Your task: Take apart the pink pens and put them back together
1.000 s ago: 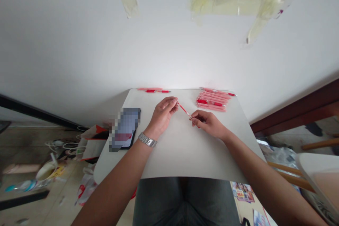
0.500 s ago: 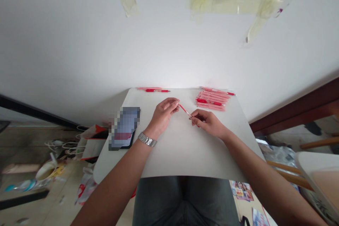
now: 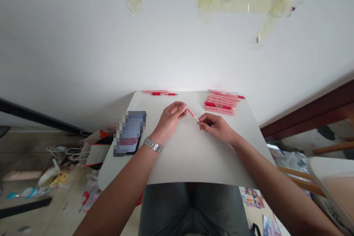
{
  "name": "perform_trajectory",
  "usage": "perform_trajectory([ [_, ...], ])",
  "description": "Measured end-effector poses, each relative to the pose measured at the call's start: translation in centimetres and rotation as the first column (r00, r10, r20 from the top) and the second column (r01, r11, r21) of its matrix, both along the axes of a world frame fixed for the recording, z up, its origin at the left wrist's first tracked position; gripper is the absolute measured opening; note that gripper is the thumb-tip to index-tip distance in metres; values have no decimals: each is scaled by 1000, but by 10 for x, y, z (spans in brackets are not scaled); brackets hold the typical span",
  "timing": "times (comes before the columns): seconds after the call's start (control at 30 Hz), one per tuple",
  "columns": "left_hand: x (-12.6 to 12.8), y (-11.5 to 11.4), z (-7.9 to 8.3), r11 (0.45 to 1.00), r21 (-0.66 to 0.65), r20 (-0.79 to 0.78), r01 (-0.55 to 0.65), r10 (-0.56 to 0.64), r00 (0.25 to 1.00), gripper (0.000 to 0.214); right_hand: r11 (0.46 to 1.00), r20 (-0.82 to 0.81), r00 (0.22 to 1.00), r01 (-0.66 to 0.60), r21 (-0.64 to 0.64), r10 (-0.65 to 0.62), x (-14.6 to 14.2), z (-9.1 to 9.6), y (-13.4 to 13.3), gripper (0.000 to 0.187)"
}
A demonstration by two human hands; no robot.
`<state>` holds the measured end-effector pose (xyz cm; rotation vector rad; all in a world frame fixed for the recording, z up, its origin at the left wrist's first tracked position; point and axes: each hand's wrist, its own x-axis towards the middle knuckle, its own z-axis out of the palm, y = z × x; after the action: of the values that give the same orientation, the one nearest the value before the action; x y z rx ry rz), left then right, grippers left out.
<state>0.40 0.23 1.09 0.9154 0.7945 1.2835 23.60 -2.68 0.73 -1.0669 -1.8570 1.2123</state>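
Observation:
Between my two hands runs a thin red pen refill (image 3: 191,113), slanting down to the right above the white table (image 3: 182,162). My left hand (image 3: 174,115), with a metal watch on the wrist, pinches its upper left end. The fingers of my right hand (image 3: 214,125) are closed around the lower right end; a small pale tip shows under them, and what else they hold is hidden. Beyond my right hand lies a pile of pink and red pens (image 3: 221,103). Past my left hand, a red pen (image 3: 163,94) lies by the far edge beside pink ones.
A phone (image 3: 129,132), partly pixelated, lies at the table's left side. The wall (image 3: 171,44) with yellowed tape stands against the far edge. On the floor at left are bags, a cup (image 3: 48,177) and a bottle (image 3: 26,193). A white-topped chair or stool (image 3: 329,169) is at right.
My right fingers have shifted slightly on the refill's lower end, and a pale tip now shows below them. My left hand stays nearly still.

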Motion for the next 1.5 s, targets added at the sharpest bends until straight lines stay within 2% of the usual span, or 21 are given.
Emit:
perform_trajectory([
  [0.8, -2, -1, 1, 1000, 20, 10, -14, 13, 1000, 27, 1000, 18, 1000, 4, 30, -5, 2, 1, 1, 31],
  [0.97, -1, 0, 0, 998, 52, -28, -37, 39, 999, 27, 1000, 7, 1000, 0, 31, 0, 1, 1, 1, 27],
  [1.27, 0, -2, 3, 990, 121, -106, -66, 79, 991, 27, 999, 24, 1000, 5, 48, -6, 2, -1, 1, 31],
  [1.5, 1, -4, 4, 987, 156, -106, -47, 64, 992, 26, 998, 27, 1000, 10, 65, -12, 2, -1, 1, 30],
])
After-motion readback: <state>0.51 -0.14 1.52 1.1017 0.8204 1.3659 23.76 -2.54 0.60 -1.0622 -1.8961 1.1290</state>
